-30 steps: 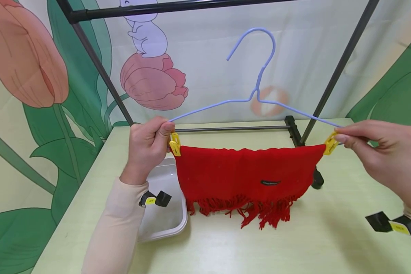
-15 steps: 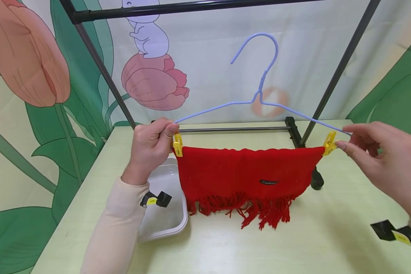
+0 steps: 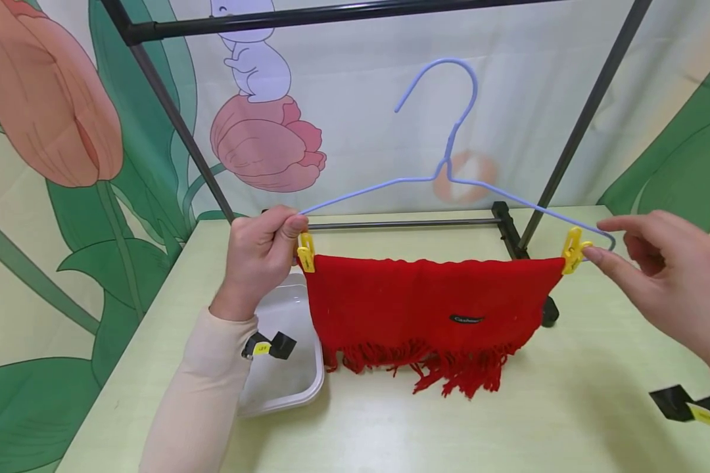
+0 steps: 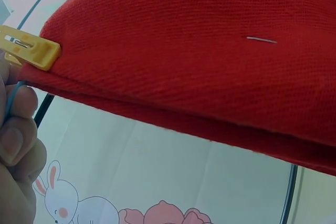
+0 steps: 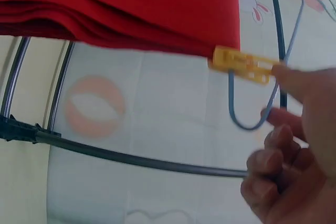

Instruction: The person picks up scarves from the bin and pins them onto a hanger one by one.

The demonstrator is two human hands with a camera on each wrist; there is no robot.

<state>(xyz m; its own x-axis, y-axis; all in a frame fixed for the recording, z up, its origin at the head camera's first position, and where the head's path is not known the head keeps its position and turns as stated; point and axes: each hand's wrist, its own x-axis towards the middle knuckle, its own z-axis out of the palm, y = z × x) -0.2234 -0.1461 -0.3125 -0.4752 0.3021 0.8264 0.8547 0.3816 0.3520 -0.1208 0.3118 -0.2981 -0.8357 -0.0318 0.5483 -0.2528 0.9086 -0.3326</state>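
Note:
In the head view, a red fringed scarf (image 3: pixel 426 295) with a small dark label hangs folded over the lower bar of a light-blue wire hanger (image 3: pixel 378 186). A yellow clothespin (image 3: pixel 306 253) clips its left top corner, and another yellow clothespin (image 3: pixel 572 251) its right. My left hand (image 3: pixel 260 259) grips the hanger's left end, curled fingers also visible beside the clip in the left wrist view. My right hand (image 3: pixel 662 276) is at the hanger's right end, index finger touching the wire. Its thumb tip touches the right clothespin (image 5: pixel 241 64); the other fingers bend loosely.
A black metal rack (image 3: pixel 331 14) stands behind, its top rail above the hanger. A white plastic tub (image 3: pixel 281 387) sits on the pale table (image 3: pixel 426 433), partly behind my left forearm. A printed curtain (image 3: pixel 355 118) forms the backdrop.
My right thumb and index finger have parted from their pinch on the hanger's right end and moved slightly right. The hanger hook is slightly lower. The left hand keeps its hold.

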